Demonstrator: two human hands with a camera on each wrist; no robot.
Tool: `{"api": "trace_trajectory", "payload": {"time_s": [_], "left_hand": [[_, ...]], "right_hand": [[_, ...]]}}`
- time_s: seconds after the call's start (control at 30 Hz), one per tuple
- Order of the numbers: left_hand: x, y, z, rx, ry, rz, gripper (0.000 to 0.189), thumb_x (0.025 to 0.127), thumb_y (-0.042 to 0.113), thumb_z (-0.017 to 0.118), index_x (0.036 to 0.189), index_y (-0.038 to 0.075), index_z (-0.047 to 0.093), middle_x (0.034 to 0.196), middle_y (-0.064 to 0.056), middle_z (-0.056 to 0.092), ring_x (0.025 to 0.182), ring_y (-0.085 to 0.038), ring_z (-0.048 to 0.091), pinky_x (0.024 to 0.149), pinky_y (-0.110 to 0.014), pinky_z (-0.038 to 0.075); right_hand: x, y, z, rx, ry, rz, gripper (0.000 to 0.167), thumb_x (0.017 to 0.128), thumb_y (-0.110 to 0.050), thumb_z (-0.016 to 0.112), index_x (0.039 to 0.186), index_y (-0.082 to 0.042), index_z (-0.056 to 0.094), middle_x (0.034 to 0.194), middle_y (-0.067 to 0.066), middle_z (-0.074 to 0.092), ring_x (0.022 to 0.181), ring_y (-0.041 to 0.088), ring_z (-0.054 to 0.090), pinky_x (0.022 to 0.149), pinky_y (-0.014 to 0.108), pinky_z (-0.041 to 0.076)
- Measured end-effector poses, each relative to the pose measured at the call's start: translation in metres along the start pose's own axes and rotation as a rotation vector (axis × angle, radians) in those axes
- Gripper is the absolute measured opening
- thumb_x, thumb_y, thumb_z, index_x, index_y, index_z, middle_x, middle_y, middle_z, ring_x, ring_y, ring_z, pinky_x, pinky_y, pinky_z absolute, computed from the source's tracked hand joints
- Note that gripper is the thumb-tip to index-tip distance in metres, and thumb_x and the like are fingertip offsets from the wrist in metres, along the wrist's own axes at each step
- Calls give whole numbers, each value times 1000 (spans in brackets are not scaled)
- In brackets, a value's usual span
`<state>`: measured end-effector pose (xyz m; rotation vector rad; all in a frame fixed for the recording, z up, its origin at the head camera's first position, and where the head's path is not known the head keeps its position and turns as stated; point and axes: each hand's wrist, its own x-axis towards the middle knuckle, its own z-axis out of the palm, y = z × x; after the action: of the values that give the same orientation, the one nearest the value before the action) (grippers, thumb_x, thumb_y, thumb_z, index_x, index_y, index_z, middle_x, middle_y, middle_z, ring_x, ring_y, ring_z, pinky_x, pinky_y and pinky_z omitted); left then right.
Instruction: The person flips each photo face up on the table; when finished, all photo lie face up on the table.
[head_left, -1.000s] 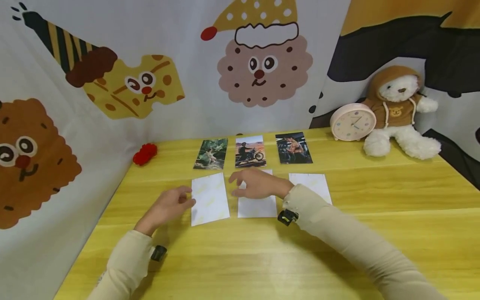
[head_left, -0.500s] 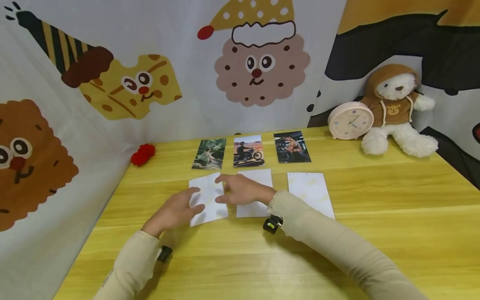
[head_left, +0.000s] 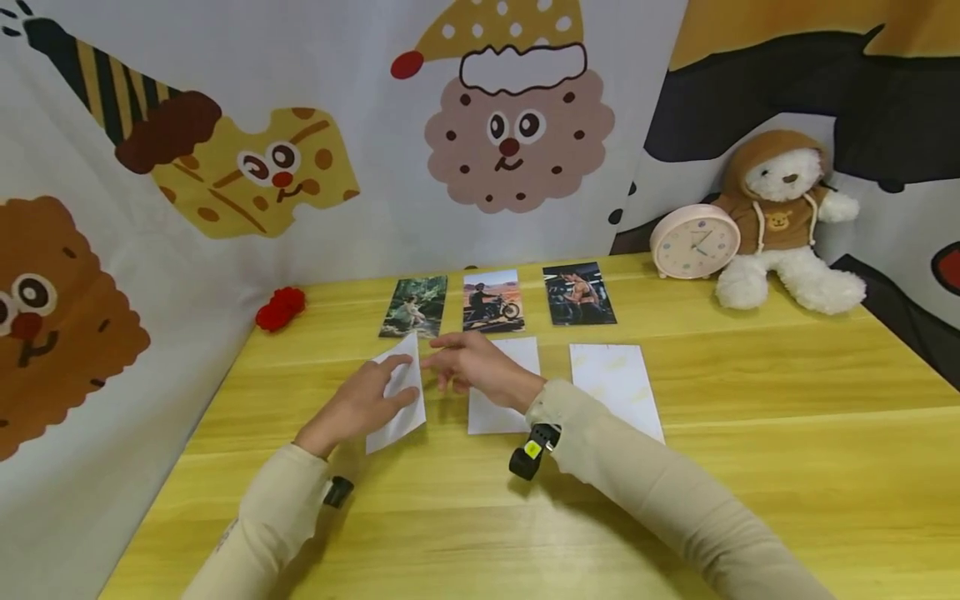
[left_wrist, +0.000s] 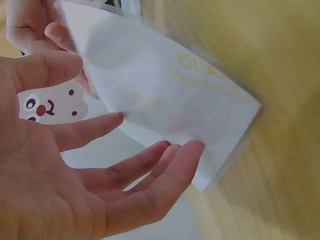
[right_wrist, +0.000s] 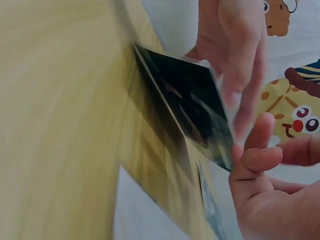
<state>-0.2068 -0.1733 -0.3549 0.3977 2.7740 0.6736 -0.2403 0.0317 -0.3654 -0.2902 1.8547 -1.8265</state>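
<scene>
A photo card stands tilted at the left of the front row, its right side raised off the table. Its white back faces my left hand; the right wrist view catches its dark picture side. With loosely bent fingers, my left hand touches the white back. My right hand pinches the raised edge near the upper corner. Flat on the table lie two more white-backed cards, a middle one partly under my right hand and a right one.
Behind them lie three picture-up photos: a forest scene, a motorcycle rider and a gym scene. A pink clock and a teddy bear stand at the back right. A red object lies at the back left.
My right hand has moved left from the middle card to the left card, whose right side has risen from flat. My left hand has come over the card's white back.
</scene>
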Motion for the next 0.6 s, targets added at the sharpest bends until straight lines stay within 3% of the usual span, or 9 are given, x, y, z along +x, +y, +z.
{"api": "trace_trajectory", "payload": {"time_s": [0.13,0.27,0.37,0.53,0.6], "left_hand": [[-1,1,-3,-47,33,14,61,102,33,56,154,9,37,135,-26,55,116,-37,59,87,-49,54],[-3,3,-4,-152,57,5,61,102,32,58,155,11,36,147,-27,45,127,-43,55,95,-53,55],[-3,6,-5,-235,94,7,59,101,29,59,154,10,38,149,-27,41,129,-45,54,93,-50,58],[-7,9,-8,-386,137,39,55,102,25,59,151,7,42,146,-25,46,129,-43,55,89,-42,61],[-9,10,-8,-406,153,59,55,103,26,58,151,7,43,142,-24,51,128,-42,56,90,-41,61]], "right_hand": [[0,4,3,99,-20,-23,49,99,3,42,148,-1,45,126,15,64,70,12,57,57,23,37],[-1,8,6,140,-34,-46,48,100,2,43,147,-8,49,119,8,62,71,11,55,60,25,37],[-2,10,10,136,-28,-81,48,102,-1,47,148,-14,50,114,4,62,71,10,55,60,25,38],[-4,11,17,111,-7,-137,50,102,-4,52,150,-17,48,111,5,63,71,12,57,60,25,40],[-4,11,19,100,2,-144,52,101,-5,54,151,-18,47,108,3,63,71,13,58,61,26,41]]}}
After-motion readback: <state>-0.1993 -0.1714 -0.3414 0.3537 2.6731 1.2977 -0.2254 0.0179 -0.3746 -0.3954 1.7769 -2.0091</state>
